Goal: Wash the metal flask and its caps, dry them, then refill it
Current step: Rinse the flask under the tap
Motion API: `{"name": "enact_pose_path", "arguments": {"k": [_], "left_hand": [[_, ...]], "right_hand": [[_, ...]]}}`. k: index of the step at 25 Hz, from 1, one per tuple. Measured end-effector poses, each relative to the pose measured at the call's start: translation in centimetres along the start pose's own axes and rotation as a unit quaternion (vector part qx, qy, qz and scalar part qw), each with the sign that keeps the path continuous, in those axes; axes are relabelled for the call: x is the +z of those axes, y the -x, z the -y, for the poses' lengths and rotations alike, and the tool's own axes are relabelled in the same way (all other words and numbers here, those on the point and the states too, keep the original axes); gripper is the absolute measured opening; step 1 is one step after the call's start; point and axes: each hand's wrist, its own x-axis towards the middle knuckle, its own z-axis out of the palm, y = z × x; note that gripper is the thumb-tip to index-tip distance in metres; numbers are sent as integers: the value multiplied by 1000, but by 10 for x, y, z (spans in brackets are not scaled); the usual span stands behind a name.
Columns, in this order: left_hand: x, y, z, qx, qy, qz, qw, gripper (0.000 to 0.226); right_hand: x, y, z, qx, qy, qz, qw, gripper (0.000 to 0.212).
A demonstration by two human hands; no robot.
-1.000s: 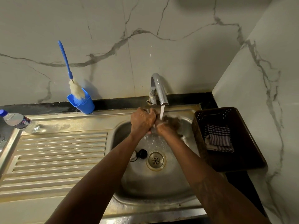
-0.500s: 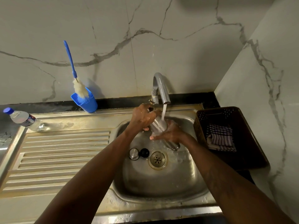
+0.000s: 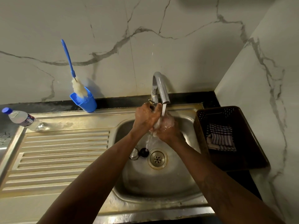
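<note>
Silver metal flask sits under the tap, mostly hidden. The left hand and right hand curl round it from either side. Below them, the silver cap and black cap lie beside the drain.

Blue-handled brush standing in blue cup against marbled wall, brown basket right of sink.

Dim warm indoor light, soft shadows, wide-angle bending at edges, splashing water blurred
</note>
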Motion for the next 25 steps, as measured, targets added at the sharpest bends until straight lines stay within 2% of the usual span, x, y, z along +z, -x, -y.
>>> {"name": "enact_pose_path", "arguments": {"k": [1, 3, 5, 7, 9, 11, 13, 14, 15, 16, 17, 20, 22, 23, 25], "left_hand": [[1, 1, 2, -19, 12, 4, 1000, 46], [-2, 4, 6, -96, 62, 13, 993, 33], [-13, 4, 16, -175, 141, 26, 974, 18], [-28, 4, 35, -217, 233, 63, 946, 17], [-42, 6, 58, -204, 260, 158, 930, 27], [-47, 9, 77, -137, 127, 263, 947, 39], [-38, 17, 80, -52, -69, 364, 928, 67], [-29, 22, 78, -32, -116, 369, 921, 83], [-20, 27, 73, -28, -126, 346, 929, 94], [-11, 31, 70, -24, -108, 311, 944, 100], [-3, 34, 67, -23, -92, 283, 954, 102], [11, 39, 68, -27, -111, 256, 960, 106], [18, 45, 77, -16, -104, 251, 962, 111], [23, 51, 82, -13, -79, 250, 965, 111], [33, 62, 89, -15, -18, 230, 973, 111]], "right_hand": [[-4, 2, -4, 5, 25, 16, 1000, 76], [-13, 2, -9, 31, 155, 58, 986, 97], [-20, 0, -7, 46, 228, 76, 970, 106], [-24, -3, -6, 32, 276, 101, 955, 96], [-25, -6, -3, -10, 375, 107, 921, 76], [-23, -8, 0, -100, 445, 107, 883, 71], [-16, -7, 4, -199, 454, 133, 858, 69], [-12, -7, 3, -242, 442, 146, 851, 65], [-7, -8, -4, -258, 415, 139, 861, 61], [-4, -7, -11, -242, 373, 116, 888, 61], [-2, -4, -16, -209, 327, 94, 917, 67], [-7, 3, -22, -142, 247, 38, 958, 85], [-22, 7, -15, -51, 69, -39, 996, 83], [-30, 5, -15, -8, -30, -65, 997, 79], [-40, 3, -14, 45, -124, -18, 991, 64]]}}
